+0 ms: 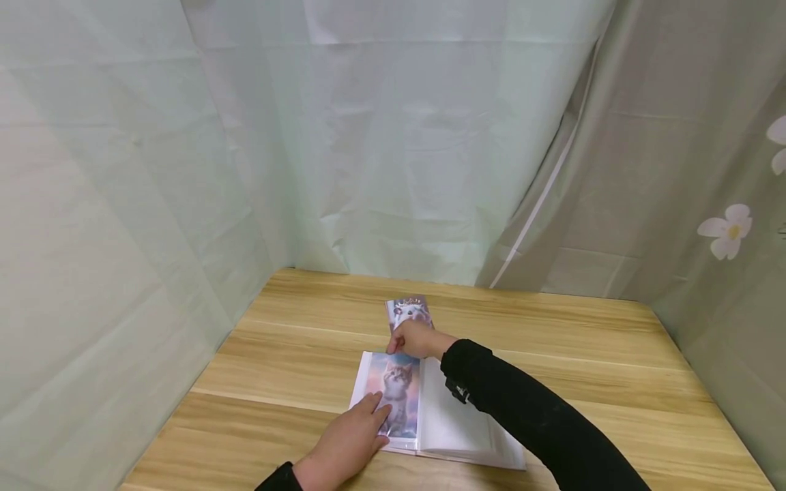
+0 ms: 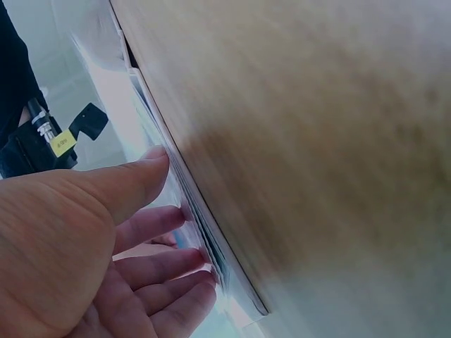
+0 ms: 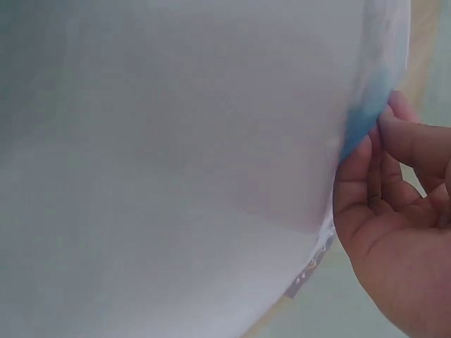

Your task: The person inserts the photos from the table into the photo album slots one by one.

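Observation:
An open photo album (image 1: 457,412) with white pages lies on the table. On its left page is a kitten picture (image 1: 398,389) with a pink and blue background, in a clear sleeve. My left hand (image 1: 346,438) rests its extended fingers on the lower left of that page. In the left wrist view, its fingertips touch near the album's edge (image 2: 201,204). My right hand (image 1: 416,339) is at the page's top edge. In the right wrist view, its thumb and fingers pinch the picture's blue corner (image 3: 361,127). Part of the top edge is hidden by the hand.
Beyond the album lies another picture (image 1: 413,309) of a pale animal, apparently on a stack, partly covered by my right hand. The wooden table (image 1: 583,354) extends around the album. Light curtains (image 1: 393,150) hang behind and at both sides.

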A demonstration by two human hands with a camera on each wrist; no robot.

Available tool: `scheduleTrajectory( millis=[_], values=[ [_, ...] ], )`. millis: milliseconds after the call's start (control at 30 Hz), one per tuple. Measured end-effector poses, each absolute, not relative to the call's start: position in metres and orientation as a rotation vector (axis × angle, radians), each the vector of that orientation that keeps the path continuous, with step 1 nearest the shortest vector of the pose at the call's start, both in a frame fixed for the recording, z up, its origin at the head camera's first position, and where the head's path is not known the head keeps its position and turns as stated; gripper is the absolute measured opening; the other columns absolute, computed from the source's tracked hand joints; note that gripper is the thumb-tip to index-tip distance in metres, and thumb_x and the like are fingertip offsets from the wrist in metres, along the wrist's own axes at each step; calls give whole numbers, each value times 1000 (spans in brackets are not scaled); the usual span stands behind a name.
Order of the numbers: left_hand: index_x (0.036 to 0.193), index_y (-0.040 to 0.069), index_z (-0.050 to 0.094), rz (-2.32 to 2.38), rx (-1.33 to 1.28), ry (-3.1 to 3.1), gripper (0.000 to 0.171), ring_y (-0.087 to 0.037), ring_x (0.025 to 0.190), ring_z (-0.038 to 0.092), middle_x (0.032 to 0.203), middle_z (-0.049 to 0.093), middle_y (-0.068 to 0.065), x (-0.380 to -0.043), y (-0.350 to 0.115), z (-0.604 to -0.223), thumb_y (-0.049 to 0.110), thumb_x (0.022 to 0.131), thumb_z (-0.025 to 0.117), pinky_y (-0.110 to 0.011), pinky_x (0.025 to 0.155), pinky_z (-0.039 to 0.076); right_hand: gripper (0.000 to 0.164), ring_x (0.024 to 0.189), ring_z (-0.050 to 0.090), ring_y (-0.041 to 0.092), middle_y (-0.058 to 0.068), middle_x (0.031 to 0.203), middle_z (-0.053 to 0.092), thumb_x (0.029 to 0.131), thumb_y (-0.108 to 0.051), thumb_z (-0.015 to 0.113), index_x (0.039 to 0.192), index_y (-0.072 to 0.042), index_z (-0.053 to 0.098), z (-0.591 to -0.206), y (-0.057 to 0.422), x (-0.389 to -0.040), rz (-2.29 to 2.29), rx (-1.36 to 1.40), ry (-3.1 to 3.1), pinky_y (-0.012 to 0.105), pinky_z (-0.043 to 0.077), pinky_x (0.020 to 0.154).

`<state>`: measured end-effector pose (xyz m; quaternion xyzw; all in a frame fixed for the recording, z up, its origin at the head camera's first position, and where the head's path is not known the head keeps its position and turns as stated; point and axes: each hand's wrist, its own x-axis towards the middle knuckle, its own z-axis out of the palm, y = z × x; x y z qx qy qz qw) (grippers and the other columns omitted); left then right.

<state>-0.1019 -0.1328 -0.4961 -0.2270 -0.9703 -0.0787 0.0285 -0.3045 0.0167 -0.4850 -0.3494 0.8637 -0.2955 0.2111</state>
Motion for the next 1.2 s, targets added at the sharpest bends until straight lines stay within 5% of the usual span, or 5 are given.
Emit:
scheduleTrajectory(
  millis=[700, 1200],
  values=[
    [123, 2, 67, -217, -702, -2991, 47, -35, 120, 60, 131, 61, -21, -102, -131, -495, 31, 88, 75, -41, 97, 53, 18, 75, 61, 3, -4, 81, 74, 86, 8, 71, 82, -7, 79, -483, 17, -304, -746, -1084, 2394, 18, 53, 72],
    [123, 3, 69, -242, -679, -3026, 46, -32, 119, 61, 130, 62, -19, -104, -132, -489, 32, 87, 76, -40, 97, 53, 14, 78, 59, 6, 6, 89, 73, 91, 8, 65, 93, -1, 76, -479, 24, -314, -767, -1098, 2368, 21, 54, 73]
  ],
)
